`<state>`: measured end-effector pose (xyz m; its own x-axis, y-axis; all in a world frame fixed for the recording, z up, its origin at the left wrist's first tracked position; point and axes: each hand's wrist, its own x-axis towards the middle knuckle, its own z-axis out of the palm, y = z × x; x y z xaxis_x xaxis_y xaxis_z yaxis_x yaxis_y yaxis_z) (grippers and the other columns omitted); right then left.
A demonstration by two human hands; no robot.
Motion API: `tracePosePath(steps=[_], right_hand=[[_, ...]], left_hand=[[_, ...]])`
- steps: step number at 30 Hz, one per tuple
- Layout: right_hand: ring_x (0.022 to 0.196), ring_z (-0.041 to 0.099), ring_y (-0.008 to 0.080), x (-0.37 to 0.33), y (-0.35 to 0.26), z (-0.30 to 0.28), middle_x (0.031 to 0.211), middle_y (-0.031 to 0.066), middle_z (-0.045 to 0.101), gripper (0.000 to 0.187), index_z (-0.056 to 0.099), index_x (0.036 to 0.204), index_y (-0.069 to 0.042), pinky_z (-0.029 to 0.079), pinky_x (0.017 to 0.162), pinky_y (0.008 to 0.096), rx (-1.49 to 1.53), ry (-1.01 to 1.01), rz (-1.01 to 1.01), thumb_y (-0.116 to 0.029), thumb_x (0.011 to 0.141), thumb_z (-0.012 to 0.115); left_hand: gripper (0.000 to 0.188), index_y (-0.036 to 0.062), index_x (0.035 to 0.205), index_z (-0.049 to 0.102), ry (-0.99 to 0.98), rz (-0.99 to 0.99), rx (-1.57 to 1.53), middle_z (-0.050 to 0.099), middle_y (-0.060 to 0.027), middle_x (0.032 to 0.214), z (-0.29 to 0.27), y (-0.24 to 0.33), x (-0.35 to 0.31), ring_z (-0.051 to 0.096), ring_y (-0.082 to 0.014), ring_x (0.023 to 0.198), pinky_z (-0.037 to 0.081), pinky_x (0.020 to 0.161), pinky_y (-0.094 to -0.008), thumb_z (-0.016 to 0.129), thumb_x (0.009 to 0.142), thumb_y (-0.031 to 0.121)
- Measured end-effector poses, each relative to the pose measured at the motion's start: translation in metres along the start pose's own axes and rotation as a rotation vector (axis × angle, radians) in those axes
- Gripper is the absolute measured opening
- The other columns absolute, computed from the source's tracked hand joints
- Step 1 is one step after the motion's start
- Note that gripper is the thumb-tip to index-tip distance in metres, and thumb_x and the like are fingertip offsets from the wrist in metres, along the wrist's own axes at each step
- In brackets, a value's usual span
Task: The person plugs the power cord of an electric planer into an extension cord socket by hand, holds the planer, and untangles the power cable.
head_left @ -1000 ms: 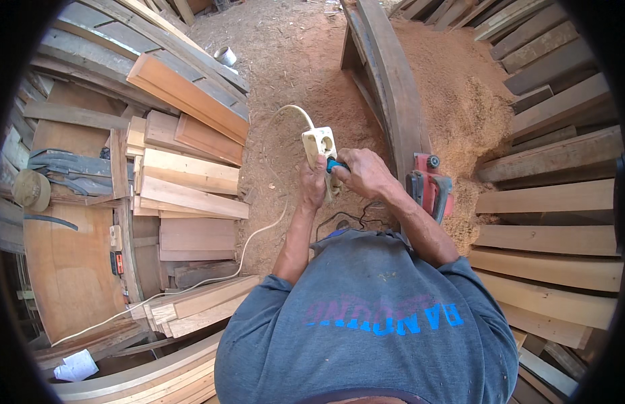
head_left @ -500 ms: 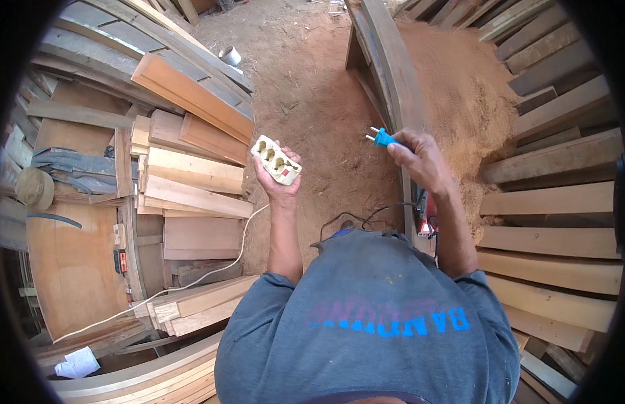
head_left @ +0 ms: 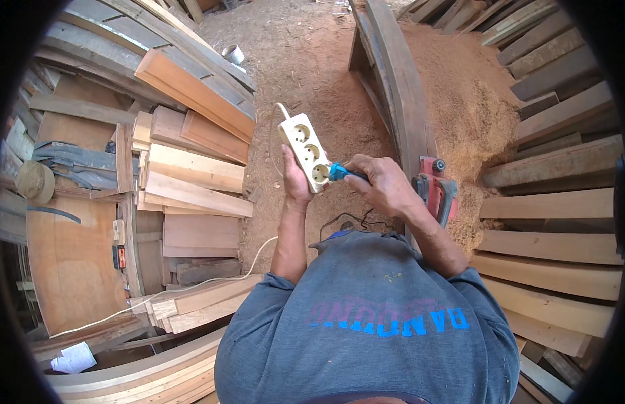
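Note:
A cream power strip (head_left: 305, 149) with three round sockets lies tilted in my left hand (head_left: 295, 176), whose fingers wrap round its lower side. Its white cord leaves the far end and loops down behind the hand. My right hand (head_left: 383, 182) is closed on a blue plug (head_left: 340, 172). The plug's front is at the socket nearest me; its pins are hidden, and I cannot tell how far in they are. Right of my right hand, a red power tool (head_left: 436, 190) rests beside the long wooden beam (head_left: 406, 81).
Stacked boards (head_left: 194, 172) stand on the left, and rows of planks (head_left: 548, 202) line the right. Sawdust (head_left: 454, 87) covers the ground past the beam. A white cord (head_left: 211, 281) crosses the left boards. A small can (head_left: 233, 54) lies farther off.
My right hand has brought the blue plug left and down to the power strip. My left hand has turned the strip, its cord end now pointing away. The red tool has come into fuller view.

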<state>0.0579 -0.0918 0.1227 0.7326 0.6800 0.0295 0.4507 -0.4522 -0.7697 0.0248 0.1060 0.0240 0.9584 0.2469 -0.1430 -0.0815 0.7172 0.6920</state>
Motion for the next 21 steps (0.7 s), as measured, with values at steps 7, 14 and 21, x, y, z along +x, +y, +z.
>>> tracePosePath(steps=[7, 14, 21], right_hand=[[0.084, 0.065, 0.0394, 0.006, -0.009, 0.011, 0.083, 0.0219, 0.067, 0.025, 0.069, 0.097, -0.002, 0.049, 0.076, 0.0479, -0.180, -0.052, 0.102, -0.023, 0.086, 0.063], [0.087, 0.065, 0.0407, 0.015, -0.003, 0.017, 0.084, 0.0226, 0.067, 0.027, 0.070, 0.092, -0.002, 0.049, 0.079, 0.0491, -0.201, -0.097, 0.180, -0.026, 0.083, 0.060], [0.085, 0.064, 0.0418, 0.017, -0.004, 0.023, 0.083, 0.0242, 0.066, 0.027, 0.063, 0.089, 0.001, 0.048, 0.077, 0.0510, -0.225, -0.029, 0.181, -0.026, 0.085, 0.059]], left_hand=[[0.070, 0.0052, 0.116, 0.053, -0.027, 0.122, 0.158, 0.063, -0.0069, 0.089, -0.004, -0.020, 0.004, 0.064, -0.0168, 0.069, 0.054, 0.056, -0.0293, 0.025, 0.098, 0.066], [0.066, 0.0039, 0.120, 0.054, -0.041, 0.216, 0.276, 0.062, -0.0053, 0.094, -0.015, -0.036, 0.011, 0.062, -0.0141, 0.078, 0.051, 0.066, -0.0282, 0.026, 0.102, 0.061], [0.063, 0.0045, 0.123, 0.052, -0.106, 0.188, 0.251, 0.063, -0.0069, 0.097, -0.007, -0.028, 0.015, 0.063, -0.0174, 0.082, 0.053, 0.074, -0.0331, 0.020, 0.104, 0.055]])
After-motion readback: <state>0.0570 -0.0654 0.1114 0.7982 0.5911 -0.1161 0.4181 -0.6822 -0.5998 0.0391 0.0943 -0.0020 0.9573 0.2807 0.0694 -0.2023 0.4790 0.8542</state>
